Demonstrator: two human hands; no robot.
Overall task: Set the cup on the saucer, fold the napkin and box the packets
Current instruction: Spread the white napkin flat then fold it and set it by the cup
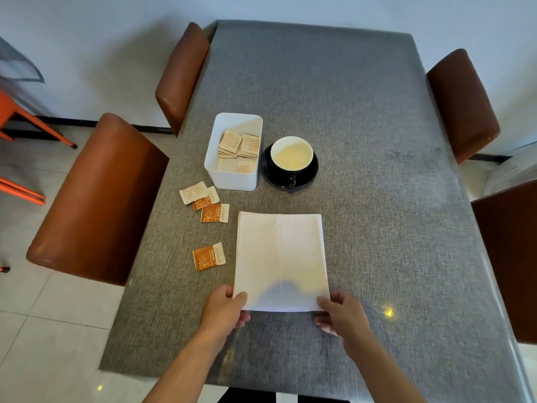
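Observation:
A white napkin (280,257) lies folded flat on the grey table (377,228), with a crease down its middle. My left hand (225,309) pinches its near left corner, and my right hand (340,312) pinches its near right corner. Behind the napkin a black cup (291,154) with a cream inside stands on a black saucer (268,170). To the left of the saucer stands a white box (232,175) holding several packets (239,145). Loose packets lie on the cloth: a pale one (193,192), orange ones (215,213), and another orange one (209,256) left of the napkin.
Brown padded chairs stand along both sides: two on the left (98,199) (183,77), two on the right (462,103) (511,257). An orange metal frame (26,117) stands at the far left on the tiled floor. The table's near edge runs just below my forearms.

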